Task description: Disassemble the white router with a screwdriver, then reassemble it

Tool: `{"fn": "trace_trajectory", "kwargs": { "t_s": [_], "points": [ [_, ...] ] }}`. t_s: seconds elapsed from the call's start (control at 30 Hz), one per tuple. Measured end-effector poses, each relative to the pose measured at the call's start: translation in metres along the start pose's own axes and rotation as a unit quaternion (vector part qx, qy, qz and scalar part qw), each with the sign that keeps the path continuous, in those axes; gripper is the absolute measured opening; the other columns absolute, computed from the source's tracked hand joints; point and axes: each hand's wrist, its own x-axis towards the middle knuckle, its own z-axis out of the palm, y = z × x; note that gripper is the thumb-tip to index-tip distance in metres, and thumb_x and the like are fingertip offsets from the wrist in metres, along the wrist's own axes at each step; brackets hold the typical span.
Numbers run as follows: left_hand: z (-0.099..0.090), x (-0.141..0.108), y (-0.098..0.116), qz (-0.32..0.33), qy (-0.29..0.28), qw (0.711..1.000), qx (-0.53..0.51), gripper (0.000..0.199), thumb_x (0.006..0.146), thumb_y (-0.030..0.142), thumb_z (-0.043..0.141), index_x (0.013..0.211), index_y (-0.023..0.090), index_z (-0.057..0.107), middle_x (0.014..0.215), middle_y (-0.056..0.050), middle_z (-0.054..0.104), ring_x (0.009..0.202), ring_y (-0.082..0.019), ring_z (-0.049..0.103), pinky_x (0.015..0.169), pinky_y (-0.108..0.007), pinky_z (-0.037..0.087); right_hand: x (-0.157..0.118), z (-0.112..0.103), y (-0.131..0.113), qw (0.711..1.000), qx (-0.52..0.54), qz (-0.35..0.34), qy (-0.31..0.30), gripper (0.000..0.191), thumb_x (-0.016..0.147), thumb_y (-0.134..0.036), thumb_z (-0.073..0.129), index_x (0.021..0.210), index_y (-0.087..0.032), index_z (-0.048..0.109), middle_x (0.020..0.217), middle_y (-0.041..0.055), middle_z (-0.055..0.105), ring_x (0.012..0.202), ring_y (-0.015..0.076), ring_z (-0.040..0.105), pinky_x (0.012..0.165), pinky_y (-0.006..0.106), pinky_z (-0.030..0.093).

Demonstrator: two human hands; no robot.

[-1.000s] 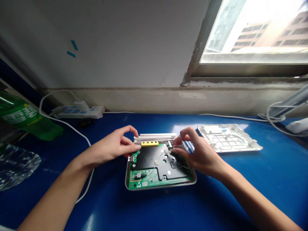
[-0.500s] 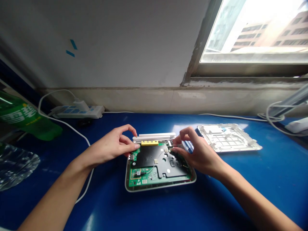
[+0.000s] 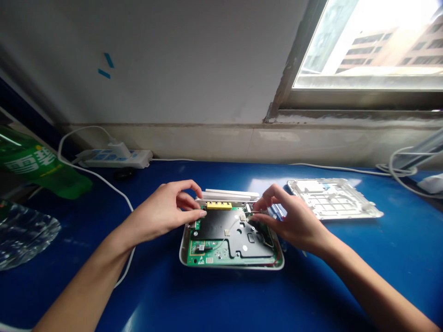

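The green circuit board [image 3: 207, 259] of a white router sits in its shallow white plastic base [image 3: 231, 268], in the middle of the blue counter [image 3: 221, 297]. My left hand [image 3: 162, 214] curls over the board's rear edge, fingers loosely apart, with my fingertips [image 3: 203, 213] just beside the yellow port block [image 3: 219, 205] below the white antennas [image 3: 230, 194]. My right hand [image 3: 297, 221] hovers over the rear right corner, fingers bunched around a thin wire [image 3: 255, 212]; whether they pinch it, I cannot tell. A white ribbed plastic cover [image 3: 334, 199] lies on the counter, off to my right.
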Motion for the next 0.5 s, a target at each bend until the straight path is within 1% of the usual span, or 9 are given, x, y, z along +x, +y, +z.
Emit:
{"fn": "trace_trajectory", "kwargs": {
  "t_s": [0.1, 0.27, 0.4, 0.5],
  "points": [
    [0.001, -0.001, 0.003, 0.02, 0.017, 0.999, 0.022, 0.034, 0.08, 0.039, 0.089, 0.104, 0.024, 0.07, 0.09, -0.001, 0.084, 0.084, -0.024, 0.082, 0.07, -0.026, 0.06, -0.001, 0.002, 0.001, 1.0, -0.004, -0.003, 0.006, 0.028, 0.092, -0.021, 0.08, 0.095, -0.027, 0.054, 0.088, -0.0006, 0.078, 0.076, 0.0202, 0.072, 0.068, 0.033, 0.055],
    [0.0, -0.001, 0.003, 0.035, 0.031, 0.996, 0.074, 0.036, 0.083, 0.046, 0.087, 0.109, 0.026, 0.072, 0.087, 0.0, 0.083, 0.081, -0.022, 0.08, 0.067, -0.026, 0.056, -0.004, 0.009, 0.006, 1.0, -0.011, -0.009, 0.018, 0.03, 0.093, -0.02, 0.081, 0.096, -0.028, 0.053, 0.092, -0.0018, 0.079, 0.08, 0.0195, 0.074, 0.071, 0.031, 0.054],
    [0.001, -0.002, 0.003, 0.062, 0.039, 0.988, 0.134, 0.039, 0.085, 0.05, 0.085, 0.117, 0.03, 0.075, 0.098, 0.001, 0.082, 0.082, -0.021, 0.078, 0.069, -0.028, 0.056, -0.004, 0.013, 0.008, 0.999, -0.038, -0.014, 0.02, 0.025, 0.094, -0.018, 0.079, 0.097, -0.026, 0.056, 0.091, -0.0007, 0.075, 0.078, 0.0185, 0.07, 0.07, 0.03, 0.052],
    [0.001, -0.002, 0.003, 0.053, 0.034, 0.99, 0.128, 0.046, 0.082, 0.05, 0.087, 0.123, 0.032, 0.075, 0.104, 0.001, 0.083, 0.088, -0.022, 0.079, 0.072, -0.028, 0.059, -0.005, 0.014, 0.006, 0.998, -0.058, -0.008, 0.013, 0.02, 0.096, -0.018, 0.076, 0.098, -0.026, 0.058, 0.091, 0.0002, 0.071, 0.078, 0.0184, 0.067, 0.07, 0.03, 0.051]
  ]
}}
